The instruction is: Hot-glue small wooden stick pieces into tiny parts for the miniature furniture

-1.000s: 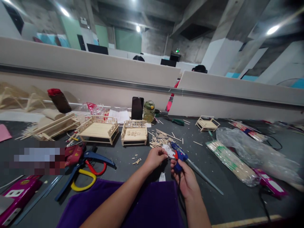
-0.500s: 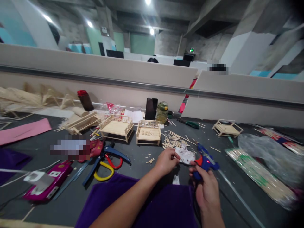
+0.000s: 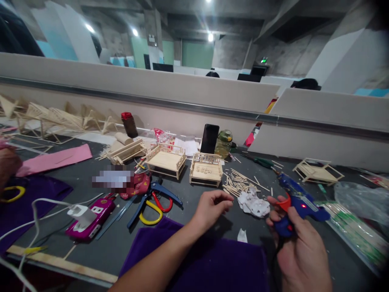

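My right hand (image 3: 299, 239) is wrapped round a blue hot glue gun (image 3: 299, 202) with an orange trigger and a lit red light; its nozzle points up and left. Over the dark table my left hand (image 3: 212, 209) hovers with fingers curled and tips together; whether something small is in them I cannot make out. Between the hands lies a crumpled white paper (image 3: 253, 202), apart from both. Behind it is a pile of short wooden sticks (image 3: 240, 182). Two small wooden bed-like models, one with a railed top (image 3: 167, 158) and one with small round pieces (image 3: 206, 170), stand further back.
Scissors with red and yellow handles (image 3: 151, 213), blue-handled cutters (image 3: 161, 192) and a magenta power strip (image 3: 91, 219) lie left. A purple cloth (image 3: 194, 259) covers the front. Another wooden model (image 3: 317, 171) stands right. Another person's hand (image 3: 9, 162) shows at far left.
My right hand has lifted the glue gun rightward, away from the crumpled paper. My left hand has drawn back from that paper. The view has turned left, and another person's hand now shows.
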`<state>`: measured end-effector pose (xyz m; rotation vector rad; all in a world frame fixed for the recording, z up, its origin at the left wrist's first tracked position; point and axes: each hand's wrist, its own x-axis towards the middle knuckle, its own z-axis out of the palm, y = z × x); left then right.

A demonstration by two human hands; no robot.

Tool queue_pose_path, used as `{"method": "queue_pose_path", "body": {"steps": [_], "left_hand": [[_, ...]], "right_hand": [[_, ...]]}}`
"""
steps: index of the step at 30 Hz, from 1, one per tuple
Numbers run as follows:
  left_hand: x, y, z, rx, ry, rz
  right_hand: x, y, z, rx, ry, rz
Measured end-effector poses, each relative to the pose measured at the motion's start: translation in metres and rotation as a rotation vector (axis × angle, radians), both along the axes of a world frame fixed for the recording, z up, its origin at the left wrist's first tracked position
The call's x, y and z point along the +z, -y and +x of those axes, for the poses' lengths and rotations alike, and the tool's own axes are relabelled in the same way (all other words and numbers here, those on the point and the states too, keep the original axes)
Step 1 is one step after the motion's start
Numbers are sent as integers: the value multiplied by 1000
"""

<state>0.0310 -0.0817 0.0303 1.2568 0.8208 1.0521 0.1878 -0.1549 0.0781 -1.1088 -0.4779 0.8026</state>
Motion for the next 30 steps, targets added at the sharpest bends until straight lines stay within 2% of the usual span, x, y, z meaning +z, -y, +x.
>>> {"method": "queue_pose_path", "body": {"steps": [3, 6, 11, 20, 25, 30], "left_hand": [[0, -5, -5, 51, 62, -26], [3, -8, -9, 93, 106, -71], [6, -8, -11, 89, 206, -166], [7, -9, -13, 107, 239, -189], [10, -9, -14, 121, 234, -174], [11, -8, -14, 115, 217, -172]], "right_hand": [[-5, -12, -11, 8, 27, 30], [-20, -21, -23, 51, 81, 61], [-41, -27, -32, 92, -11, 20], [-46, -29, -36, 43, 87, 17], [-53, -29, -36, -41, 200, 30], [-54, -30, -35, -49, 179, 68]]}}
